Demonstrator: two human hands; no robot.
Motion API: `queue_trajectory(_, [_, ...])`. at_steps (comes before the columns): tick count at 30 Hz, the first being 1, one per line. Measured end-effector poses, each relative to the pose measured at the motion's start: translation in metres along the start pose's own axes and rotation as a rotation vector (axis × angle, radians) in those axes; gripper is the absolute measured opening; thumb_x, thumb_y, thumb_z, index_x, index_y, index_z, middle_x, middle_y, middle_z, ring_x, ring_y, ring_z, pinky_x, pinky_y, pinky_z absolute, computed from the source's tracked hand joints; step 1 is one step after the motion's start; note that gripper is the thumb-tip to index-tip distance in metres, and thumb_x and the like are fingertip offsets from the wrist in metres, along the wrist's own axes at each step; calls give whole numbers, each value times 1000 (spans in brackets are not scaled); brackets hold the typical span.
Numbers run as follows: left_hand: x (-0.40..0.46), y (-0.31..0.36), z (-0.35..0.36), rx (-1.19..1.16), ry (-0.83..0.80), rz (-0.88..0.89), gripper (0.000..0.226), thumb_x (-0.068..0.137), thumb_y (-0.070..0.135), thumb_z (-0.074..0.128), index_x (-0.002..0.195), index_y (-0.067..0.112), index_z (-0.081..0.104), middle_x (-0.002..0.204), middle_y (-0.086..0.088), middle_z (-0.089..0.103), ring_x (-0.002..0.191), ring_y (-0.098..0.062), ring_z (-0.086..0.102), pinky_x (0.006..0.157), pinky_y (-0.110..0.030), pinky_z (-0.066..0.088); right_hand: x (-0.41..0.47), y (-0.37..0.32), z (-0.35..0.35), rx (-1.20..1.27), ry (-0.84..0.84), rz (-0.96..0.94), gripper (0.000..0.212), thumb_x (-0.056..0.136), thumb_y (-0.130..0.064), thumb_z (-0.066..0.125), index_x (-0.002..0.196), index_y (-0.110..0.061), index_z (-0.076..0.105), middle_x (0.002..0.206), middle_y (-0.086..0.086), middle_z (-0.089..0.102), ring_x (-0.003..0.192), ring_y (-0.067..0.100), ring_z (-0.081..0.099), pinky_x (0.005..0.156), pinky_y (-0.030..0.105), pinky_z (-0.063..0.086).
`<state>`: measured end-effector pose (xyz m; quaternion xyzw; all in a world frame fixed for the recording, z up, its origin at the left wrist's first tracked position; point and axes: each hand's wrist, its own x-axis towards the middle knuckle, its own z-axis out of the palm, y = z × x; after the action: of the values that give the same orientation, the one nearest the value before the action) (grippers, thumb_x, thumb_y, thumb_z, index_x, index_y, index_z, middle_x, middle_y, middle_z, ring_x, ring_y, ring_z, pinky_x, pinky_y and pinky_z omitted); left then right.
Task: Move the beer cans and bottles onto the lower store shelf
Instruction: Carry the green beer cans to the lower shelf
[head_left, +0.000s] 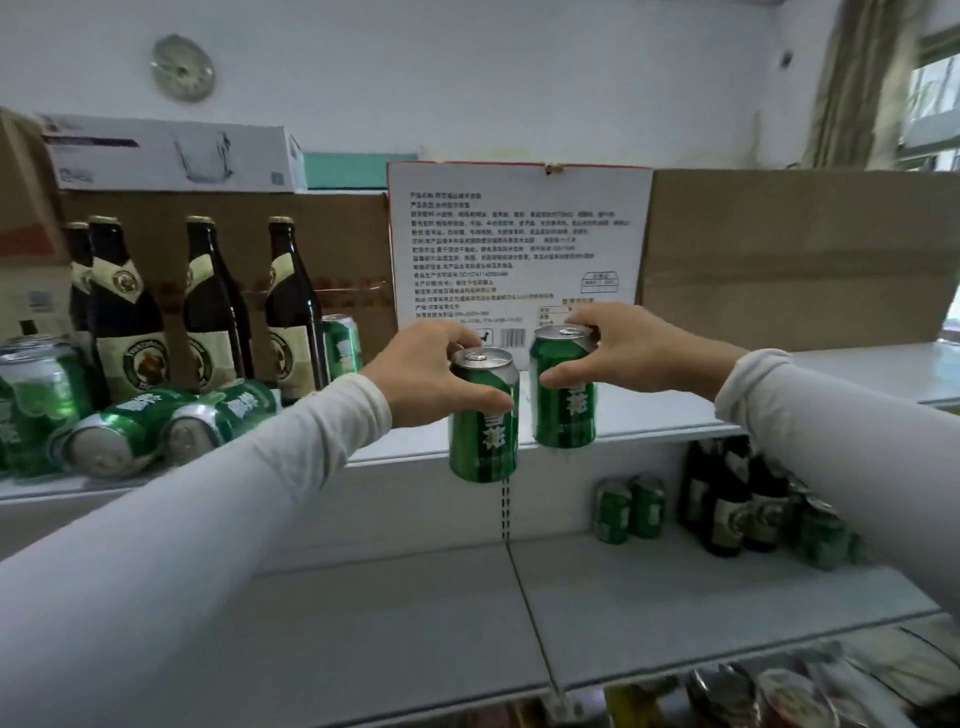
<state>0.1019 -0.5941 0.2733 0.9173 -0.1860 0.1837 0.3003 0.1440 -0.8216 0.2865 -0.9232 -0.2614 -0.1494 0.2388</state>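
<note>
1. Green aluminium beer cans (111, 441) lie tipped at far left on the upper white metal shelf (649, 423), dark glass bottles (210, 312) upright behind.
2. Left hand (431, 379) grips one upright green can (483, 415) by its top, at the shelf edge.
3. Right hand (628, 353) grips a second green can (563, 387) just beside.
4. Lower white shelf (675, 587), right: cans, bottles standing.

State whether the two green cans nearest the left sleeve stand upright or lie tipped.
Tipped: both cans lie sideways, ends toward camera.

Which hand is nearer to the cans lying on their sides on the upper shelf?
Left. The left hand, gripping a green can, is just right of the tipped cans. The right hand, gripping another can, is farther right.
</note>
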Motion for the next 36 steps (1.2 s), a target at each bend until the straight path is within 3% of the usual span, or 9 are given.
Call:
queue_trajectory(5, [-3, 48, 51, -2, -49, 30, 56, 59, 44, 86, 103, 18, 64, 95, 2, 68, 88, -15, 65, 83, -39, 56, -60, 36, -35, 5, 30, 66, 44, 72, -47, 82, 99, -15, 68, 91, 2, 71, 84, 18, 66, 71, 30, 52])
queue_trajectory(11, [-15, 91, 146, -16, -112, -15, 45, 59, 46, 84, 90, 18, 67, 86, 1, 68, 82, -17, 64, 77, -42, 56, -130, 107, -57, -25, -11, 97, 55, 68, -54, 81, 106, -20, 63, 93, -4, 68, 84, 14, 64, 75, 35, 54])
queue_trajectory(15, [-21, 107, 217, -80, -148, -62, 48, 59, 41, 86, 97, 21, 64, 91, 4, 66, 85, -13, 64, 79, -35, 56, -168, 174, -47, 7, -55, 129, 59, 65, -59, 81, 105, -22, 57, 95, -8, 65, 85, 11, 62, 73, 30, 52])
queue_trajectory(18, [-24, 108, 263, -102, -173, -128, 56, 59, 37, 87, 106, 21, 61, 98, 5, 66, 89, -12, 63, 80, -27, 54, -186, 218, -26, 57, -99, 179, 69, 63, -60, 82, 116, -24, 56, 100, -9, 66, 89, 12, 64, 80, 31, 53])
queue_trajectory(22, [-19, 95, 317, -79, -181, -202, 66, 60, 39, 86, 116, 21, 58, 107, 4, 64, 95, -14, 61, 88, -33, 53, -191, 272, 10, 83, -137, 221, 77, 63, -60, 82, 124, -23, 53, 105, -7, 65, 94, 12, 63, 85, 35, 54])
queue_trajectory(28, [18, 46, 370, -75, -194, -297, 83, 52, 53, 80, 125, 23, 54, 115, 1, 64, 103, -19, 61, 92, -37, 52, -161, 322, 62, 73, -184, 250, 74, 68, -59, 79, 127, -23, 51, 111, -6, 59, 99, 13, 57, 82, 28, 48])
queue_trajectory(32, [49, 12, 398, -76, -190, -305, 69, 54, 52, 79, 116, 30, 55, 111, 5, 65, 99, -20, 61, 85, -32, 52, -134, 350, 91, 122, -196, 288, 73, 71, -52, 81, 131, -24, 49, 114, -7, 58, 105, 14, 57, 87, 29, 48])
queue_trajectory(36, [78, -16, 421, -125, -197, -292, 60, 66, 36, 83, 118, 25, 55, 116, 2, 63, 105, -21, 59, 86, -29, 48, -110, 374, 112, 153, -165, 346, 65, 70, -45, 83, 123, -25, 52, 102, -9, 59, 94, 14, 58, 79, 27, 48])
